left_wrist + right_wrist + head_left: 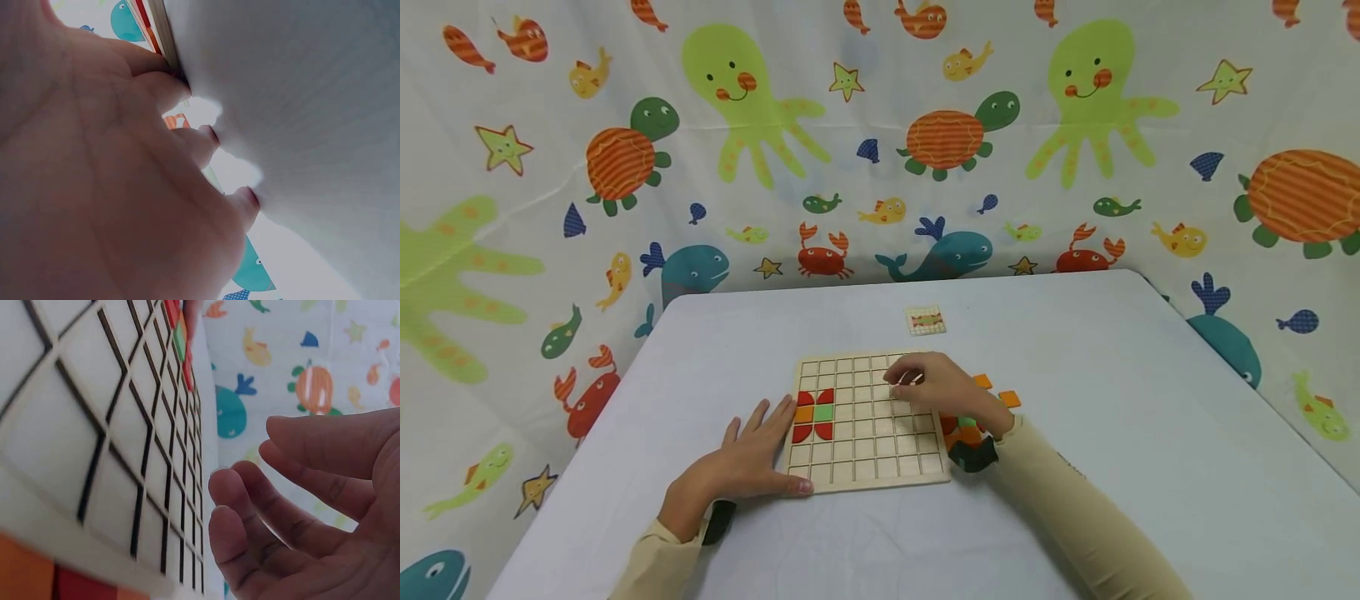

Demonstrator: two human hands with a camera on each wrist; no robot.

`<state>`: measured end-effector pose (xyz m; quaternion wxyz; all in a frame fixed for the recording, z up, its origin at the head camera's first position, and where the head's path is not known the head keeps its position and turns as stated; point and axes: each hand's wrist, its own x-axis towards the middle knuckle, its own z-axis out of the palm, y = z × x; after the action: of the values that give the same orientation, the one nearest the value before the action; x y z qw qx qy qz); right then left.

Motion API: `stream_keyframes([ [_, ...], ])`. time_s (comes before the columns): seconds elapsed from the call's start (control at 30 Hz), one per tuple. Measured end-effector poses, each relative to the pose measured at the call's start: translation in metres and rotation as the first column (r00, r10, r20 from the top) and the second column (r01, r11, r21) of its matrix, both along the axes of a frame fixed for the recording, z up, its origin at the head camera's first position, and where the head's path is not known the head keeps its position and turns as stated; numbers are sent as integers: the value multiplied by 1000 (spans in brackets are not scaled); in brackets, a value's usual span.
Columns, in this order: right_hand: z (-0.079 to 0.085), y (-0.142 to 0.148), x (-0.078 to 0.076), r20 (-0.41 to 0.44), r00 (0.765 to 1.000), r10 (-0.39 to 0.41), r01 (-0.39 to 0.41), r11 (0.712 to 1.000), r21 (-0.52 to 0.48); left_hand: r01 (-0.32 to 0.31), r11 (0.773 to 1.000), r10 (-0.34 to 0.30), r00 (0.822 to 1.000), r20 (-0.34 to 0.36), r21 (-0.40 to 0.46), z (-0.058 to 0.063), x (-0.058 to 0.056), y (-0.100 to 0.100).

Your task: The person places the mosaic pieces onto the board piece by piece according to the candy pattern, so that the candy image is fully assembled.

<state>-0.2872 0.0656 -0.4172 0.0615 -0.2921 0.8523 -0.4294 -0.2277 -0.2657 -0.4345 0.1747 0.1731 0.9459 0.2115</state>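
Note:
A wooden grid board point(880, 475) lies on the table. At its left side, red rounded tiles point(802, 432) surround an orange square tile point(804, 414) and a green square tile point(823, 412). My left hand point(741, 462) rests spread at the board's left edge, thumb on the near corner; in the left wrist view its fingertips point(250, 197) touch the white surface. Over the board's upper right hovers my right hand point(936, 385). The right wrist view shows its fingers point(228, 534) loosely bent, thumb and fingertips apart, and nothing visible between them.
Beside the board's right edge, partly hidden by the right forearm, lie several loose red, orange and green tiles point(1009, 399). Behind the board sits a small card point(926, 320) with a coloured grid pattern. A sea-animal curtain point(880, 83) hangs behind the white table point(1150, 417).

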Motion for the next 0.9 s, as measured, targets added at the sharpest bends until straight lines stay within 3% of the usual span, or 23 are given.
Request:
stream_keyframes([
  [0.43,2,54,-21,56,989,-136,135,990,28,2,1000,-2,1000,-1,-5,3,2,0],
  [0.67,2,83,-26,112,968,-223,211,971,116,4,1000,-4,1000,-3,-8,4,2,0],
  [0.9,2,102,-28,194,947,-256,213,952,219,5,1000,-5,1000,-6,-8,4,2,-1],
])
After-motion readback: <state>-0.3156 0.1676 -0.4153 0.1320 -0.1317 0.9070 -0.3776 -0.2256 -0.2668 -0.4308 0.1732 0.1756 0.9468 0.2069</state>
